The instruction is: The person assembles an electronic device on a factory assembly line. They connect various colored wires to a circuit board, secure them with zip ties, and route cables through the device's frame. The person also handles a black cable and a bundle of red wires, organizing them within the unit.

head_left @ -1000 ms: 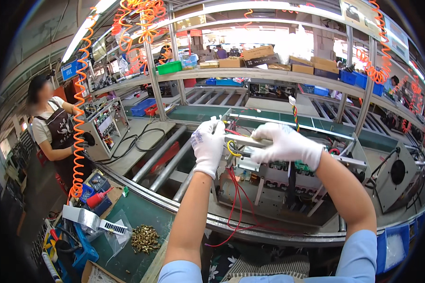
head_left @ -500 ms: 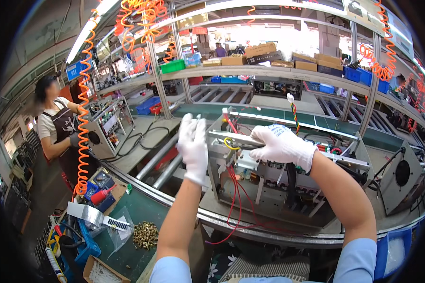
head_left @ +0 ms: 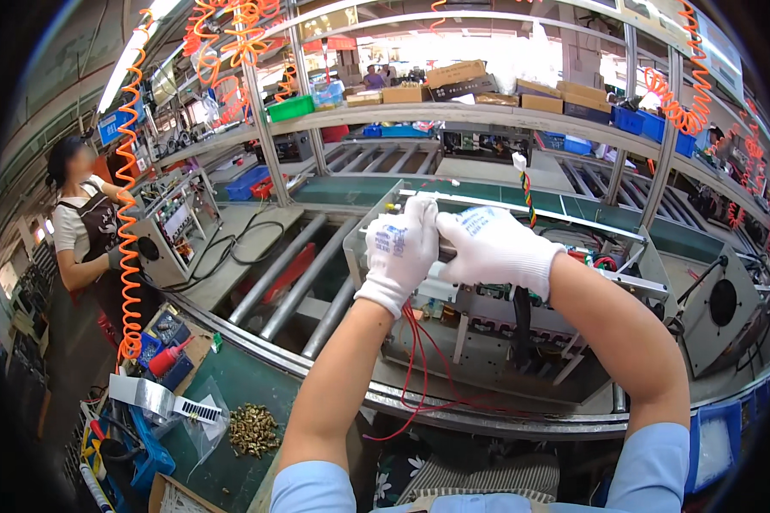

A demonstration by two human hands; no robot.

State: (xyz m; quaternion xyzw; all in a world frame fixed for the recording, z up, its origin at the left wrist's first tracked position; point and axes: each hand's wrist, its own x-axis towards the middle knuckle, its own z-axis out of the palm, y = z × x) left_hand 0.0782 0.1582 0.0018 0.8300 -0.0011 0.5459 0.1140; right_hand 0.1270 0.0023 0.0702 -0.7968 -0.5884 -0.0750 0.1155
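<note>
Both my hands wear white knitted gloves and meet over the left end of an open metal chassis (head_left: 565, 342). My left hand (head_left: 399, 252) is closed, its fingertips pinched together at the top rail. Right against it, my right hand (head_left: 496, 244) is curled with its thumb and fingertips touching the left one; what lies between the fingers is hidden. Red wires (head_left: 415, 359) hang below my left hand, down the front of the chassis. A twisted multicoloured cable (head_left: 529, 197) with a white connector stands up behind my right hand.
Metal rollers (head_left: 287, 295) lie left of the chassis. A pile of brass-coloured fasteners (head_left: 254, 430) sits on the green mat (head_left: 269, 376), near a red bottle (head_left: 167, 359). An orange coiled hose (head_left: 128, 231) hangs at left, near a co-worker (head_left: 94, 222). At right stands a panel with a fan (head_left: 727, 308).
My left hand has moved right, from open beside the chassis to closed against my right hand. The right hand has shifted slightly left. The whole view has moved a little.
</note>
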